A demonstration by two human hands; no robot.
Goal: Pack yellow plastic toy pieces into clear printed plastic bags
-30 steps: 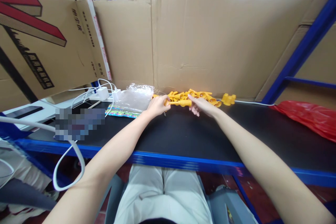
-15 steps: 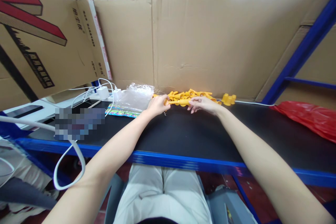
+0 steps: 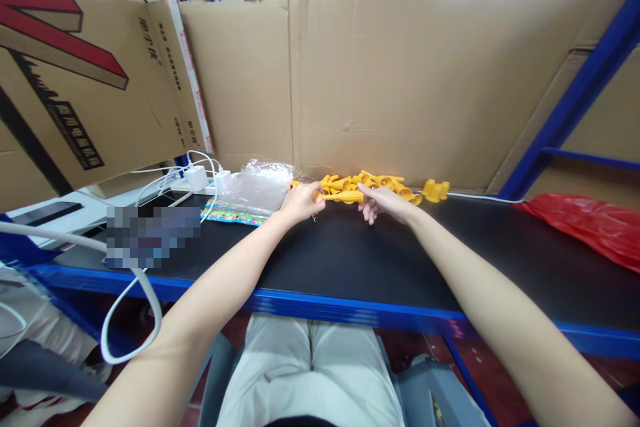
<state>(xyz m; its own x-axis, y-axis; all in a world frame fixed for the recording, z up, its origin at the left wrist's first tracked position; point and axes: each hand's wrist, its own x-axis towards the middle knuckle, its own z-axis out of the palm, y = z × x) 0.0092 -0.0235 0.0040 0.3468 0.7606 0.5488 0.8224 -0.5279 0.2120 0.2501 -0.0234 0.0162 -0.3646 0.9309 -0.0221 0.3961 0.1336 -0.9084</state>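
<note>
A long yellow plastic piece [image 3: 345, 197], narrow at its left and wider at its right, lies level between my two hands above the black tabletop. My left hand [image 3: 301, 202] is closed around its narrow end. At the wide end, my right hand [image 3: 381, 203] grips it with the thumb on top and the fingers curled below. Just behind them lies a pile of similar yellow pieces [image 3: 384, 181], some with round hollow ends facing me. A separate yellow part with rounded lobes [image 3: 436, 190] stands to the right of the pile.
A clear plastic bag [image 3: 257, 188] lies over a colourful printed packet [image 3: 233, 212] at the left. White chargers [image 3: 196, 177] and looping cables sit beyond it. Red plastic [image 3: 590, 223] lies at the right. Cardboard [image 3: 400, 87] walls the back; a blue rail [image 3: 350, 307] edges the front.
My right hand has turned slightly at the wide end, its fingers dropping lower and curling more. My left hand has stayed almost still around the narrow end.
</note>
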